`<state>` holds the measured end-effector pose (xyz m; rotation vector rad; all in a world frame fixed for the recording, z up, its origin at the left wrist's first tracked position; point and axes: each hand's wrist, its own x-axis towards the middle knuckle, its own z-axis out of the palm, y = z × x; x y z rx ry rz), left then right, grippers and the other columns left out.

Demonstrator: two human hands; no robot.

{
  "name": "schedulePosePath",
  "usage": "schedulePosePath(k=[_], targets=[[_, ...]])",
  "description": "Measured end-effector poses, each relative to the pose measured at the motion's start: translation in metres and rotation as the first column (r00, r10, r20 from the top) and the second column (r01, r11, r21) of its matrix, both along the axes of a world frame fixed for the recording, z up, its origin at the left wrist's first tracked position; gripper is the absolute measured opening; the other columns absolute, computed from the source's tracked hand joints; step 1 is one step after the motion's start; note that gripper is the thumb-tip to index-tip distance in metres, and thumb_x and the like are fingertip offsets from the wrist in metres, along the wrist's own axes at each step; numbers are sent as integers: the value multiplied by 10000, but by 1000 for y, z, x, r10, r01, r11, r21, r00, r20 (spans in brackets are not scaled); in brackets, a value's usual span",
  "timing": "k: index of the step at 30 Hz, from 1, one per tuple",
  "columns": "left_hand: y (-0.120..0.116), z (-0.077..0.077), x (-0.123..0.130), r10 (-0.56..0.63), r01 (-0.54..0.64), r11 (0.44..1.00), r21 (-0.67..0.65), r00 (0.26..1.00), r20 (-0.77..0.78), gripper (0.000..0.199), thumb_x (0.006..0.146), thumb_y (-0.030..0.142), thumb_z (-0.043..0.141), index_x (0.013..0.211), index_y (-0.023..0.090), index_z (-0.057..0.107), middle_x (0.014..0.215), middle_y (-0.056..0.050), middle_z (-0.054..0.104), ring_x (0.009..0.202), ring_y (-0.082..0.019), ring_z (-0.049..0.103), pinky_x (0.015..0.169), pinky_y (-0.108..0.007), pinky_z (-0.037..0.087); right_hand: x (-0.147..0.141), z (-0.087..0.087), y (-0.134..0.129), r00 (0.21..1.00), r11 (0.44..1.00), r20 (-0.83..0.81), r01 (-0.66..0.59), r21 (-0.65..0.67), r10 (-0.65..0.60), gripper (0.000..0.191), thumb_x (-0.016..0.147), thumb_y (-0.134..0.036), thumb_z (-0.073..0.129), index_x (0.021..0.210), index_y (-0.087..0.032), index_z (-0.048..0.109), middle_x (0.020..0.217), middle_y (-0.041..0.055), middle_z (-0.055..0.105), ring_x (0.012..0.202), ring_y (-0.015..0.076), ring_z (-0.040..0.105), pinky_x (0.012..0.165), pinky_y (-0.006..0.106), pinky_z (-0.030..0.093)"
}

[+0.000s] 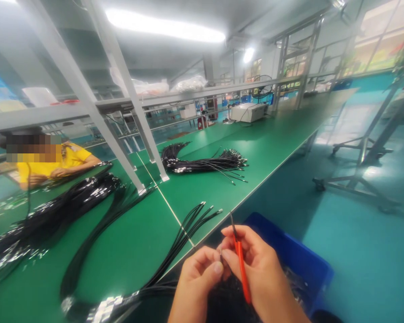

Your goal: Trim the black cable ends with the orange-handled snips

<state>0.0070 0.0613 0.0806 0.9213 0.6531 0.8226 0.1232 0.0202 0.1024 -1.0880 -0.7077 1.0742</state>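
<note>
My left hand (202,273) is closed in a pinch on the end of a thin black cable, at the table's near edge. My right hand (259,260) is wrapped around a red-handled tool (241,264) with a slim dark pointed tip; its exact kind is unclear. The right thumb and fingertips meet the left fingertips at the cable end, so most of that end is hidden. Beside my left hand, a bunch of black cables (178,244) fans over the table edge, small light ends upward. A thicker black cable bundle (87,251) curves across the green table (131,237).
Another cable bundle (202,165) lies farther back, by white shelf posts (148,130). A large cable pile (63,211) lies at left, near a person in a yellow shirt (77,157). Below my right hand stands a blue bin (309,264). A wheeled metal frame (357,166) stands right.
</note>
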Motion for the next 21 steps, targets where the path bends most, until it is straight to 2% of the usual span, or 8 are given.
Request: schedulePosePath(k=[4, 8, 11, 15, 18, 21], targets=[[0, 1, 0, 17, -17, 1000, 1, 1000, -7, 241, 630, 313, 805, 635, 152, 626, 602, 5, 613, 593, -119, 519, 599, -226, 417, -1, 2, 2, 987, 998, -150, -60, -14, 57, 240, 658, -167, 680, 882, -184, 596, 662, -35, 616, 501, 105, 549, 485, 223, 468], [0, -1, 0, 12, -11, 999, 35, 1000, -26, 250, 636, 338, 798, 638, 148, 636, 603, -1, 609, 597, -125, 522, 610, -236, 423, -1, 1, 7, 973, 997, -228, -51, -64, 36, 215, 627, -124, 619, 830, -183, 586, 585, -56, 574, 441, 84, 487, 432, 200, 409], [1, -2, -1, 26, -25, 999, 37, 999, -43, 249, 640, 342, 793, 646, 149, 635, 614, -4, 619, 585, -119, 511, 584, -222, 404, 3, -7, 10, 998, 995, -60, 12, -101, -19, 197, 622, -134, 621, 809, -185, 584, 553, -65, 559, 425, 85, 474, 403, 191, 375], [2, -1, -2, 66, -59, 995, 76, 993, -93, 251, 661, 348, 780, 658, 143, 635, 618, 6, 620, 496, -63, 386, 501, -177, 310, 9, -17, 4, 949, 980, 259, 195, -37, -179, 164, 698, -198, 632, 859, -195, 602, 649, -19, 629, 610, 156, 616, 572, 244, 493], [3, 0, -1, 66, -56, 995, 85, 992, -112, 256, 678, 364, 764, 670, 144, 634, 627, 8, 617, 477, -54, 340, 473, -174, 269, 8, -17, -4, 915, 964, 308, 265, 27, -260, 181, 745, -246, 635, 918, -213, 596, 750, 16, 672, 667, 181, 649, 615, 265, 524], [2, 1, -1, 58, -49, 996, 75, 991, -123, 255, 668, 363, 768, 664, 145, 636, 619, 3, 620, 487, -62, 365, 478, -179, 279, 3, -16, -9, 885, 950, 347, 285, 124, -311, 170, 769, -226, 619, 938, -236, 612, 826, 33, 704, 671, 183, 661, 613, 266, 538]])
